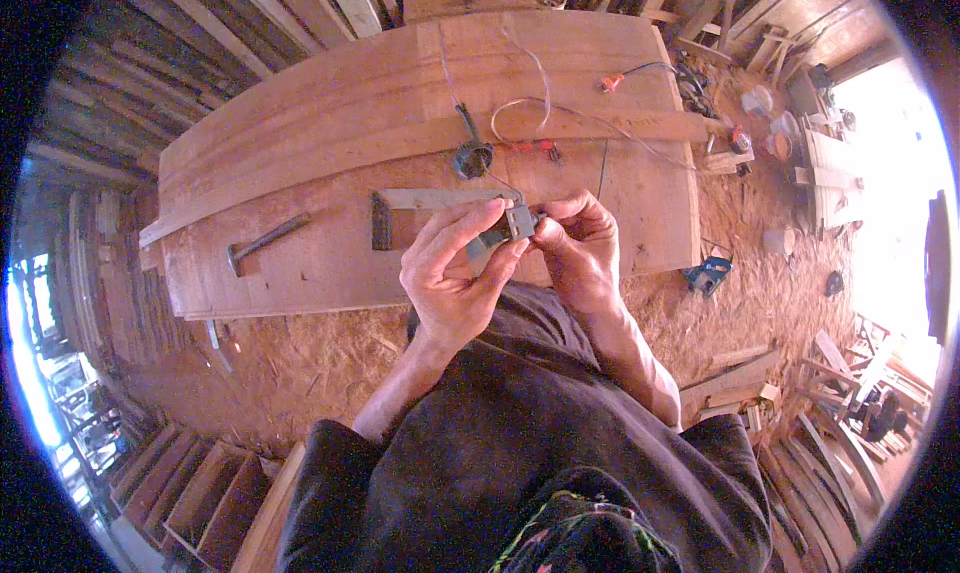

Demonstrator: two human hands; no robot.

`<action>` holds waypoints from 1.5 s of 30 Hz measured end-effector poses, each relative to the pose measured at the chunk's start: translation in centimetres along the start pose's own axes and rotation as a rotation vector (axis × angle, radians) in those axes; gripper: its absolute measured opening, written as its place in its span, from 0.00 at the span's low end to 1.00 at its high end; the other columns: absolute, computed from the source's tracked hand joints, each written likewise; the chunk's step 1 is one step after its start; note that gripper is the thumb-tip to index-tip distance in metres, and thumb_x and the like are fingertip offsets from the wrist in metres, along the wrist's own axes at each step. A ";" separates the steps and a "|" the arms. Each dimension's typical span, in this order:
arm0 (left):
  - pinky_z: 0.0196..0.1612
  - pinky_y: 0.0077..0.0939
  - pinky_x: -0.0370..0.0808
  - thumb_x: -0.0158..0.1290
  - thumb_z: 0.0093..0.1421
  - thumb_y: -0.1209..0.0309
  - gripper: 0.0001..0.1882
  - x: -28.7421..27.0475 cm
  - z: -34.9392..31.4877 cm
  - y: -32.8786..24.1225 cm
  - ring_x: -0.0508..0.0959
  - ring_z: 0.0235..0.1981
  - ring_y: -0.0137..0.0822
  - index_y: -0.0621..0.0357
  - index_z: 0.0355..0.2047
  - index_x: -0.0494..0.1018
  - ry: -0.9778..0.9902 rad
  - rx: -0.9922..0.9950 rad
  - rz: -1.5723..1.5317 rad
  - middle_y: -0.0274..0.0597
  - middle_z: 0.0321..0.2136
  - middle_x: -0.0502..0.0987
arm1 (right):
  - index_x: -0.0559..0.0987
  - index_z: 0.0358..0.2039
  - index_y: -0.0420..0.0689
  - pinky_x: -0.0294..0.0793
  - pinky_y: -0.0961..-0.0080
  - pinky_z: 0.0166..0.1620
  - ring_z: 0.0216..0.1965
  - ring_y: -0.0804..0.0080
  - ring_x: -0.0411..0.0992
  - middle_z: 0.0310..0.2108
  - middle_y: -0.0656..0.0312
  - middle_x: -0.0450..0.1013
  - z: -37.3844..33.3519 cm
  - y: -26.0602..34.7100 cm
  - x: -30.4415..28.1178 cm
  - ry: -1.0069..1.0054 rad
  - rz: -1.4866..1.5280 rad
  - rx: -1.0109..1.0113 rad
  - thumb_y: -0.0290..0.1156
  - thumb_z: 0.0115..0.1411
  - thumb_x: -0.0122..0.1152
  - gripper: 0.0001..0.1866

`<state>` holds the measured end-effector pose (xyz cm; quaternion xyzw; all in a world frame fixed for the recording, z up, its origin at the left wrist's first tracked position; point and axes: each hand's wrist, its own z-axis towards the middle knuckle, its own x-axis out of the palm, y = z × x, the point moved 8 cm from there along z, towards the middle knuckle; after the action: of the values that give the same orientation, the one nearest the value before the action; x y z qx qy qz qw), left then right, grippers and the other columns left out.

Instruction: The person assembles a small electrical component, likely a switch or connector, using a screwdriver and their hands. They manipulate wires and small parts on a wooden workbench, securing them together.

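Observation:
Between both hands, in front of my chest, is a small grey block-shaped part [520, 223] with a thin wire running up from it. My left hand [452, 258] pinches its left side between thumb and fingers. On the right side, the fingertips of my right hand [583, 241] close against the part's edge; a small dark bit there is mostly hidden. Just beyond my hands, a round black piece [473, 160] with a cord lies on the wooden workbench [290, 158]. A try square [381, 223] lies partly behind my left hand, and a hammer [265, 243] rests further left.
A clear cable [545, 83] loops over the bench near red connectors [535, 147]. An orange plug [612, 81] lies toward the far right. A blue power tool [708, 273] sits on the shavings-covered floor. Stacked timber [150, 63] lines the left, and wood offcuts [730, 378] lie right.

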<state>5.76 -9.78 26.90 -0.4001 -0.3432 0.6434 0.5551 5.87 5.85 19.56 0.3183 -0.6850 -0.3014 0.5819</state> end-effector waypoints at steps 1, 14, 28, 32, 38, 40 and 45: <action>0.46 0.30 0.78 0.66 0.50 0.82 0.21 0.0 0.0 -0.3 0.81 0.43 0.38 0.65 0.46 0.77 0.019 0.009 0.027 0.50 0.42 0.80 | 0.77 0.33 0.40 0.79 0.74 0.41 0.35 0.74 0.77 0.34 0.58 0.79 -0.2 0.1 0.1 -0.008 -0.009 -0.004 0.17 0.56 0.66 0.07; 0.52 0.33 0.75 0.62 0.53 0.85 0.24 0.0 -1.9 2.5 0.78 0.49 0.41 0.67 0.52 0.73 -0.009 -0.265 -0.471 0.52 0.47 0.77 | 0.75 0.33 0.39 0.80 0.75 0.39 0.36 0.71 0.78 0.36 0.52 0.79 -1.8 2.0 1.5 -0.043 -0.263 -0.168 0.18 0.56 0.66 0.07; 0.53 0.34 0.77 0.60 0.58 0.79 0.21 1.5 -2.3 4.2 0.80 0.47 0.40 0.64 0.52 0.72 0.052 -0.411 -0.943 0.51 0.45 0.79 | 0.80 0.36 0.35 0.75 0.79 0.36 0.34 0.73 0.77 0.35 0.54 0.77 -2.9 5.8 3.1 -0.054 -0.786 -0.513 0.20 0.57 0.67 0.06; 0.54 0.36 0.77 0.59 0.58 0.81 0.18 2.0 -2.0 3.7 0.80 0.48 0.44 0.63 0.49 0.73 0.040 -0.405 -1.043 0.52 0.45 0.79 | 0.81 0.35 0.36 0.74 0.77 0.37 0.35 0.70 0.76 0.34 0.56 0.77 -2.9 6.0 3.6 -0.016 -0.807 -0.501 0.21 0.54 0.68 0.08; 0.54 0.36 0.76 0.58 0.58 0.82 0.16 2.3 -2.1 4.0 0.79 0.49 0.44 0.63 0.48 0.73 0.014 -0.424 -1.050 0.52 0.46 0.79 | 0.83 0.34 0.41 0.75 0.72 0.40 0.36 0.64 0.76 0.34 0.56 0.78 -2.7 6.2 3.6 -0.017 -0.773 -0.509 0.23 0.51 0.70 0.09; 0.54 0.35 0.76 0.58 0.58 0.83 0.17 2.3 -2.4 4.4 0.79 0.49 0.42 0.64 0.48 0.72 -0.002 -0.448 -1.049 0.51 0.46 0.78 | 0.83 0.35 0.41 0.75 0.72 0.40 0.37 0.63 0.76 0.35 0.56 0.77 -2.7 6.4 4.1 0.006 -0.828 -0.537 0.24 0.51 0.70 0.09; 0.52 0.31 0.77 0.58 0.57 0.84 0.16 2.3 -2.5 5.2 0.80 0.46 0.36 0.64 0.46 0.72 -0.031 -0.472 -1.065 0.47 0.45 0.79 | 0.82 0.35 0.41 0.75 0.71 0.41 0.39 0.63 0.76 0.37 0.56 0.77 -2.4 5.8 4.0 0.014 -0.783 -0.526 0.26 0.52 0.71 0.09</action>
<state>5.62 -8.32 20.86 -0.2759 -0.6391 0.1876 0.6930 7.23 6.13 26.86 0.3966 -0.4098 -0.6592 0.4901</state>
